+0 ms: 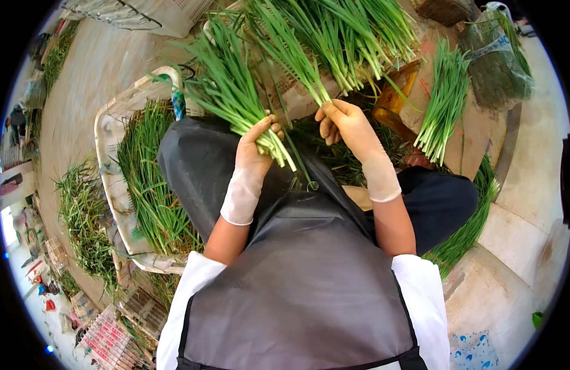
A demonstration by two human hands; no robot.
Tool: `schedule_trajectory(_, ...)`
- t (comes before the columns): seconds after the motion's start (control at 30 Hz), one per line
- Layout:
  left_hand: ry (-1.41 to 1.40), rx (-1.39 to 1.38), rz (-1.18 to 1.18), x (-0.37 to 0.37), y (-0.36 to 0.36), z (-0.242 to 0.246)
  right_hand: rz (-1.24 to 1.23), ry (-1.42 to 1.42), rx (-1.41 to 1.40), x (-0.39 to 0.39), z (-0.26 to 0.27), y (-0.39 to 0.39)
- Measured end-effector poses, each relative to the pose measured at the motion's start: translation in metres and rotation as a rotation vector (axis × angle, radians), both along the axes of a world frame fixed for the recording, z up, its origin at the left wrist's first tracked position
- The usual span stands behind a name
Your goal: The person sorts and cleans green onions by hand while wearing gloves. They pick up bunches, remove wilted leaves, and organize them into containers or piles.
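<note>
My left hand [258,143], in a thin pale glove, grips a bunch of long green garlic chives [234,97] near its pale stem ends, above my dark apron [294,277]. To its right, my right hand [340,121], gloved the same way, pinches a few green stalks [303,69] by their pale ends between thumb and fingers; their leaves point up and left. Just beyond the right hand lies a large pile of the same greens [354,41], pale ends towards me. A separate bunch [444,99] rests on a board at the right.
A white plastic basket [110,180] of greens stands at my left, with loose greens [84,217] beyond it. A plastic-wrapped bundle [500,69] is at the upper right. More greens [470,226] lie beside my right knee. A white crate [174,16] stands at the top.
</note>
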State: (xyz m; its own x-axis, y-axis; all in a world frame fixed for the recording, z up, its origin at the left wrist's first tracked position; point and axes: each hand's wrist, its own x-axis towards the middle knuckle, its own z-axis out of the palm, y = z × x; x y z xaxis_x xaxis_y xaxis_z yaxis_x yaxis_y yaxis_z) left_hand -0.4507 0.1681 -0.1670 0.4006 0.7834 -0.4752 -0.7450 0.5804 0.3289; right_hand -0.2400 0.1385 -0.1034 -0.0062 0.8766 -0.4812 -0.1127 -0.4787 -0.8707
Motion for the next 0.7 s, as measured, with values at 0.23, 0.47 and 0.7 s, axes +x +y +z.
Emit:
schedule_trajectory(0.23,0.104,0.027,-0.030,0.011,-0.004,0.002,-0.086,-0.408,0.134,-0.039,-0.037,-0.026)
schedule_trajectory(0.47,0.350,-0.025,-0.048,0.018,-0.003,-0.015,-0.024,-0.462,0.281,-0.058,-0.055,-0.024)
schedule_trajectory(0.7,0.336,0.105,0.005,0.005,-0.005,-0.005,-0.132,-0.978,0.142,-0.011,-0.066,0.010)
